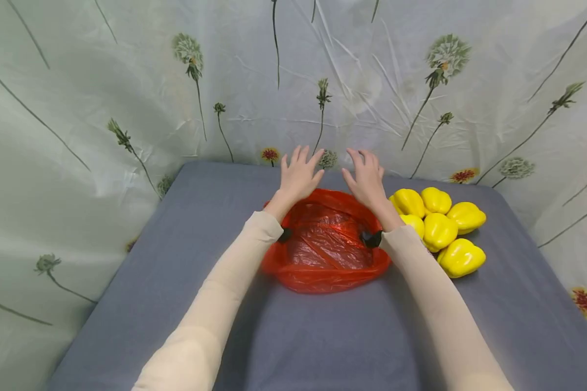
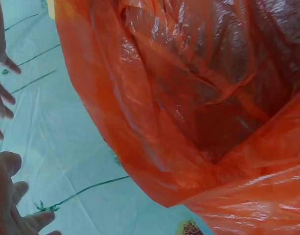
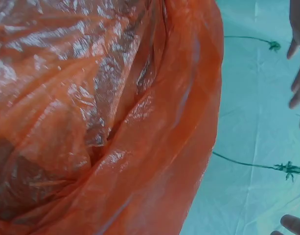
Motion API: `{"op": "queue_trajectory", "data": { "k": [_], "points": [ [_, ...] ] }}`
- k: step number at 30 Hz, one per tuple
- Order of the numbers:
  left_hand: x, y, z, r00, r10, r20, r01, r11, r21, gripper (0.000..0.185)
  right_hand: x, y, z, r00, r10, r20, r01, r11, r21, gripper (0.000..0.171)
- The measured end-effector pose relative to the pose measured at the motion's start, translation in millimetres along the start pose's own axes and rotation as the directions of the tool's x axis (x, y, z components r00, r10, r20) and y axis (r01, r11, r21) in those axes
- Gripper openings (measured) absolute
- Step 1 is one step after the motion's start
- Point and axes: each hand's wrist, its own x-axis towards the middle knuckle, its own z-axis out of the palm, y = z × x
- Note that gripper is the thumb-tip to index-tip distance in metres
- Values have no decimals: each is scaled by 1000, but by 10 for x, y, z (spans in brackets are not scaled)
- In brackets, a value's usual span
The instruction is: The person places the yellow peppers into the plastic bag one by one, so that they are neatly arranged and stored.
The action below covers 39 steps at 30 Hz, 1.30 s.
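Observation:
A red plastic bag (image 1: 330, 279) stands open-mouthed on the grey-covered table, its rim folded outward and its wrinkled inside showing. Over its far left rim is my left hand (image 1: 298, 175), fingers spread and holding nothing. Across from it, my right hand (image 1: 367, 176) hovers above the far right rim with loosely bent fingers and no object in them. The left wrist view shows the bag's translucent wall (image 2: 140, 122) close up, with fingers of both hands at the left edge. In the right wrist view the bag's side (image 3: 174, 122) fills much of the picture.
Several yellow bell peppers (image 1: 440, 232) lie grouped on the table right of the bag, some partly behind my right forearm. The grey table cover (image 1: 186, 228) reaches back to a pale curtain (image 1: 142, 81) printed with dandelions.

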Motion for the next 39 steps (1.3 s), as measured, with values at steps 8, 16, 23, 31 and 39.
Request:
{"op": "queue_trajectory", "data": {
  "k": [8,16,23,31,39],
  "points": [
    [-309,-123,-38,998,-40,38,43,996,-83,46,-294,30,-44,1000,-9,-4,9,996,85,52],
    [-674,-330,-11,994,-75,82,91,972,-217,41,-673,180,-111,994,-9,-111,27,987,161,49],
    [-993,-508,28,986,-79,145,123,939,-321,44,-957,297,-215,988,55,-147,-22,976,218,50],
    [-1211,-632,153,985,-69,155,126,910,-395,48,-1144,414,-309,976,136,-169,-91,964,249,49],
    [-1337,-713,205,988,-88,126,140,855,-499,50,-1270,564,-386,970,180,-164,-132,955,266,47]
  ]
}}
